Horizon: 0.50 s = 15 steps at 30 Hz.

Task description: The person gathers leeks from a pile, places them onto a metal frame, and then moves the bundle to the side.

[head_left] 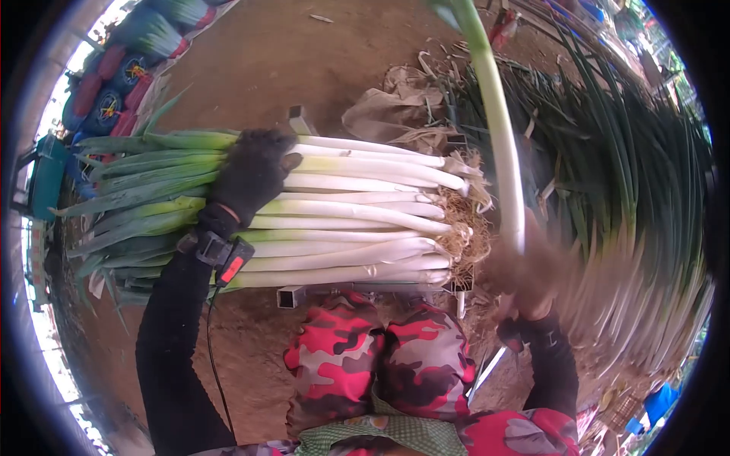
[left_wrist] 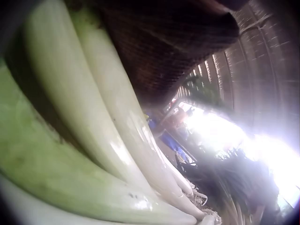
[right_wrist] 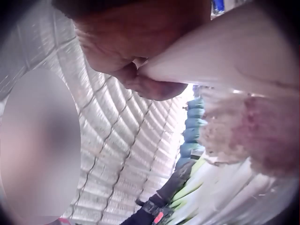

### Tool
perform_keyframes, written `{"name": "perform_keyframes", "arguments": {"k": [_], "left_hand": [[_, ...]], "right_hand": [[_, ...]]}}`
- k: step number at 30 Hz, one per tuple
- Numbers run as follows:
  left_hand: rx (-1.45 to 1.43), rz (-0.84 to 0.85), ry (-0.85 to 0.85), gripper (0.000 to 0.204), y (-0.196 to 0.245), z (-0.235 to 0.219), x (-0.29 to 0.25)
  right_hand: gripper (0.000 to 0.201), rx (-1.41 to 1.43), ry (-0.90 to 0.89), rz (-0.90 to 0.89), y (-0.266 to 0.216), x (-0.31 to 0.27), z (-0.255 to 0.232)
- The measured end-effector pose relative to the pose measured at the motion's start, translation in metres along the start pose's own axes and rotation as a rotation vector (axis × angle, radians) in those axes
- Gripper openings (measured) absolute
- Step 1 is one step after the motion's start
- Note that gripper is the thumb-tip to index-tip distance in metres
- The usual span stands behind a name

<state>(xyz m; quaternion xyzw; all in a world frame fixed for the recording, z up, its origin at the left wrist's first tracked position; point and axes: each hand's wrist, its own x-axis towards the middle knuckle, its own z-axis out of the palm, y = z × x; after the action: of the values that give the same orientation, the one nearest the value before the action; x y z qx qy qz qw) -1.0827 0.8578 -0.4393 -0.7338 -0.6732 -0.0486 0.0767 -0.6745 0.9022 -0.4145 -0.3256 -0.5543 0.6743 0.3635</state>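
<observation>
My left hand (head_left: 255, 171), in a dark glove, rests across a row of leeks (head_left: 357, 228), where the green leaves meet the white stalks. The row lies sideways, its roots (head_left: 464, 228) to the right. Up close in the left wrist view, the dark glove (left_wrist: 159, 47) lies over the thick pale stalks (left_wrist: 108, 93). My right hand (head_left: 536, 266), blurred, grips a single long leek (head_left: 498, 114) near its lower white end, and the leek stands up the view. In the right wrist view, bent fingers (right_wrist: 154, 89) wrap the white stalk (right_wrist: 225, 51).
A large heap of leeks (head_left: 608, 167) lies on the right. Metal frame ends (head_left: 291, 297) stick out around the row, close before my knees. Beyond the row lies a crumpled tan sack (head_left: 395, 102). Bundled leeks and blue and red bundles (head_left: 114, 91) stand at the upper left.
</observation>
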Motion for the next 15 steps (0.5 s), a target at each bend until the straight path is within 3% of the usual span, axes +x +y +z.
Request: {"name": "perform_keyframes", "arguments": {"k": [1,2,4,7,10,11,13,15], "left_hand": [[-0.022,0.000,0.006,0.031,0.002,-0.002,0.000],[-0.017,0.002,0.009,0.030,0.002,-0.001,-0.001],[-0.005,0.011,0.018,0.029,0.001,0.002,0.000],[-0.007,-0.007,0.012,0.029,0.006,0.000,0.001],[-0.042,-0.107,-0.089,0.032,0.010,-0.002,0.000],[-0.058,-0.155,-0.137,0.033,0.010,-0.002,0.000],[-0.042,-0.071,-0.065,0.035,0.005,0.001,-0.001],[-0.022,0.032,0.011,0.033,0.003,-0.001,0.001]], "right_hand": [[0.067,0.002,-0.156,-0.127,0.001,0.011,0.001],[0.065,-0.188,-0.209,-0.038,-0.007,0.025,0.002],[0.059,-0.657,-0.300,-0.349,-0.006,0.066,0.015],[0.048,-0.700,-0.436,-0.655,0.012,0.139,0.036],[0.047,-0.968,-0.630,-0.573,0.033,0.190,0.060],[0.047,-0.912,-0.622,-0.611,0.063,0.207,0.063],[0.044,-0.707,-0.641,-0.649,0.117,0.233,0.059],[0.037,-0.548,-0.689,-0.590,0.131,0.243,0.051]]}}
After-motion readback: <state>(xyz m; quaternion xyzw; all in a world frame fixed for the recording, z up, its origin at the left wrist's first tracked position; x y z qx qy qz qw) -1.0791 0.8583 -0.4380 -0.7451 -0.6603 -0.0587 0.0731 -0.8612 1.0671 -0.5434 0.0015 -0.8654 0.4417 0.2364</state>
